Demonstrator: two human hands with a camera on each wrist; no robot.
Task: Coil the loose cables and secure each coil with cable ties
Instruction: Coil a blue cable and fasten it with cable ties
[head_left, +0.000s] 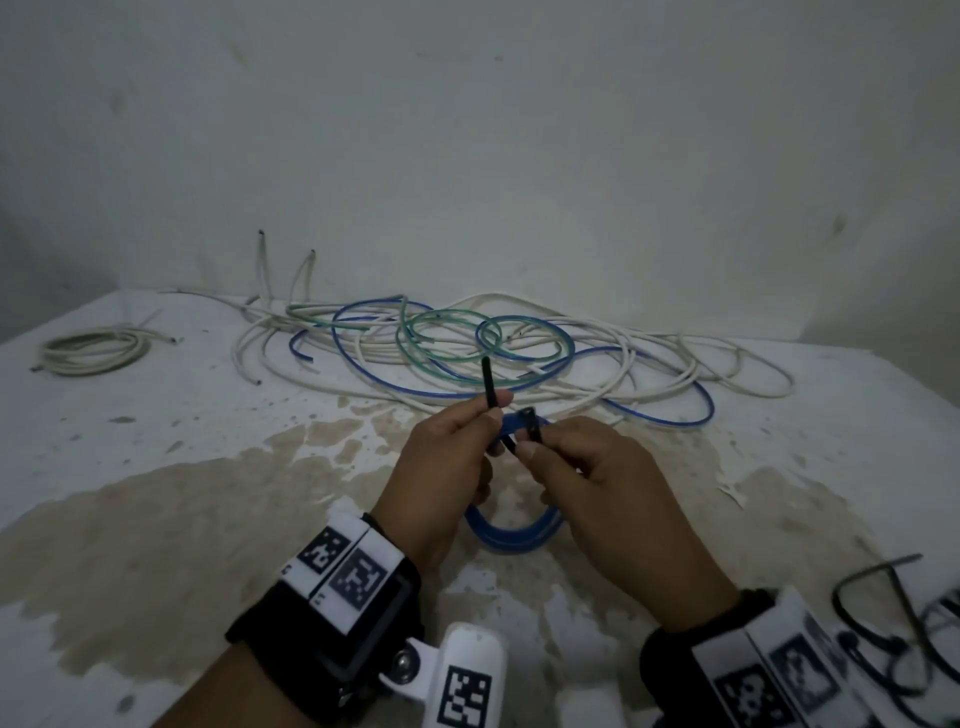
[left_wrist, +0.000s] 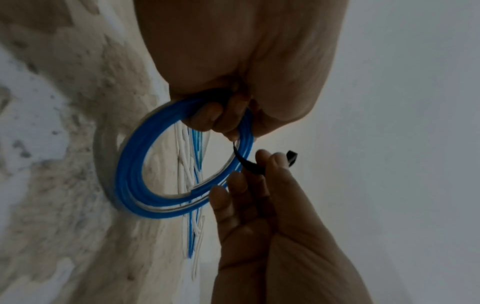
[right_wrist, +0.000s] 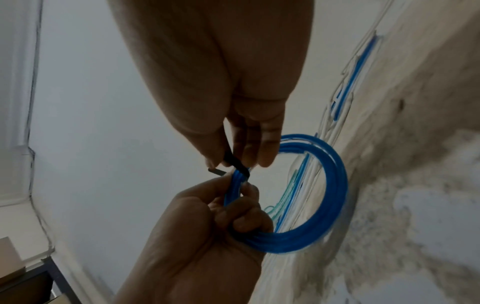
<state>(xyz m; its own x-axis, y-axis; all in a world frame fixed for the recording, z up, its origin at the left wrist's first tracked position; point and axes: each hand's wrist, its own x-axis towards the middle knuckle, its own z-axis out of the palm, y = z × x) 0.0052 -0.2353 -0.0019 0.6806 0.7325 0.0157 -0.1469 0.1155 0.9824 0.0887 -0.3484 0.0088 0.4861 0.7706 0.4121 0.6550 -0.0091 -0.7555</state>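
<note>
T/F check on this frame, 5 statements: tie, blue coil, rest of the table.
1. A black cable tie is looped round the blue coil. True.
2. The blue coil lies flat on the table, untouched. False: the left hand grips it and the right hand pinches the tie.
3. A white coil lies at the table's far left. True.
4. Every cable is already coiled. False: a loose tangle of white, blue and green cables lies at the back.
5. Spare black ties lie by the left wrist. False: they lie by the right wrist.
</note>
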